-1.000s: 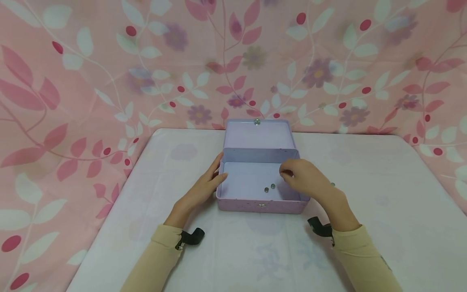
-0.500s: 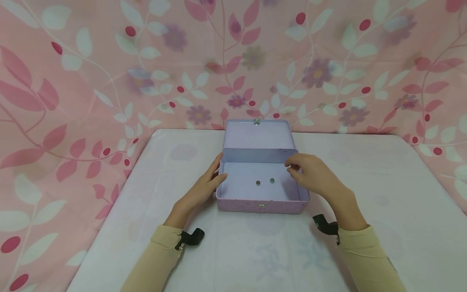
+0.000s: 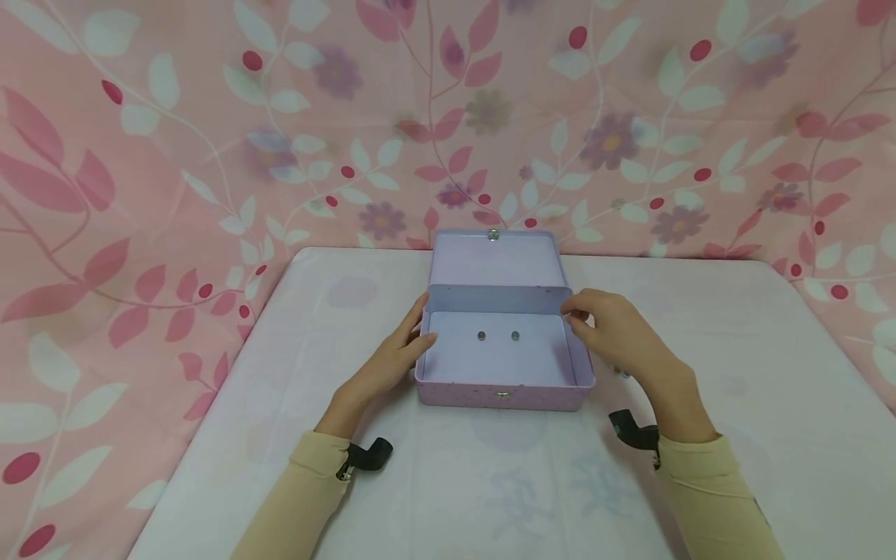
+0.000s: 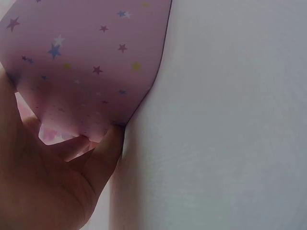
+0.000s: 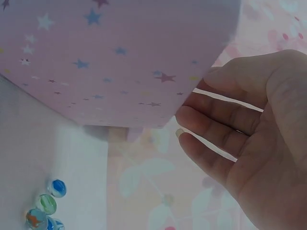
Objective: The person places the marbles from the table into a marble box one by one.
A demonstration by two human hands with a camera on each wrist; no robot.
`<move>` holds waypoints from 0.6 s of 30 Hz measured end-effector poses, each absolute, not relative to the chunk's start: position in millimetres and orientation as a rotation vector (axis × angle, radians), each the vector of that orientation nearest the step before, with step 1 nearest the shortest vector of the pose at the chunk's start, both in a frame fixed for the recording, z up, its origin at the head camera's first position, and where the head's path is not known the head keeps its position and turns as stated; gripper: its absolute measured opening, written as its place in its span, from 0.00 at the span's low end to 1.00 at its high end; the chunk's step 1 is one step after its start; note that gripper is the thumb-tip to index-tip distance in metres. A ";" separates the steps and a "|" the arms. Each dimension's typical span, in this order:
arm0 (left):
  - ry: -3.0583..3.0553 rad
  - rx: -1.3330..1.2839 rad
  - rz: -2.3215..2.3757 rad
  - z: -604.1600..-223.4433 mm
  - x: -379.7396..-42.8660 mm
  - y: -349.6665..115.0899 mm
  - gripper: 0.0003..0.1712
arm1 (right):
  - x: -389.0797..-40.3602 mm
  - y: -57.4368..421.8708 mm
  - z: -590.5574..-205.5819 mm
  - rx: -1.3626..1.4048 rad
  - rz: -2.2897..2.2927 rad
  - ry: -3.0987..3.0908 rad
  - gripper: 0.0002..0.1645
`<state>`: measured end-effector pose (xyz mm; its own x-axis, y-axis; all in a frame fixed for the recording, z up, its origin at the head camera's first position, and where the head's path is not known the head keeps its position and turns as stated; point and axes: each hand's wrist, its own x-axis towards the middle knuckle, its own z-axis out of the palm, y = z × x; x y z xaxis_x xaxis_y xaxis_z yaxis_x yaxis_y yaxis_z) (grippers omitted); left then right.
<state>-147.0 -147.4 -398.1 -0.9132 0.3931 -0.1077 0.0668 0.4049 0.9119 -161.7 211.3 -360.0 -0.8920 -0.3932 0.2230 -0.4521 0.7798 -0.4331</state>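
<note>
A lilac tin box (image 3: 504, 394) printed with small stars stands on the table, its hinged lid (image 3: 497, 258) raised at the back. My left hand (image 3: 388, 362) holds its left wall, thumb over the rim and fingers along the outside; the left wrist view shows this hand (image 4: 62, 177) against the starry wall. Two marbles, one on the left (image 3: 481, 336) and one on the right (image 3: 516, 336), lie apart on the box floor. At the right rim is my right hand (image 3: 616, 330), fingers loosely bent. In the right wrist view that hand (image 5: 249, 129) shows nothing in it, though its front fingertips are hidden behind the box.
Several glass marbles, among them a blue one (image 5: 57, 188) and a green one (image 5: 46, 204), lie together on the table to the right of the box, partly hidden by my right wrist in the head view. A pink floral curtain (image 3: 448, 124) hangs behind the white tablecloth (image 3: 448, 482).
My right hand has drawn back rightward from over the box interior to its right rim. Both marbles inside have rolled toward the back and left. My left hand stays in place.
</note>
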 end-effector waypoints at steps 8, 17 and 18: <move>2.355 0.390 1.517 -398.5 -146.7 -147.5 0.42 | -161.6 211.6 -357.7 0.680 0.716 -2.827 0.09; 2.369 0.407 1.505 -397.9 -146.8 -147.8 0.42 | -163.4 220.1 -356.2 0.612 0.698 -2.876 0.11; 2.368 0.409 1.507 -398.2 -146.7 -147.8 0.42 | -163.7 221.1 -356.4 0.605 0.695 -2.884 0.12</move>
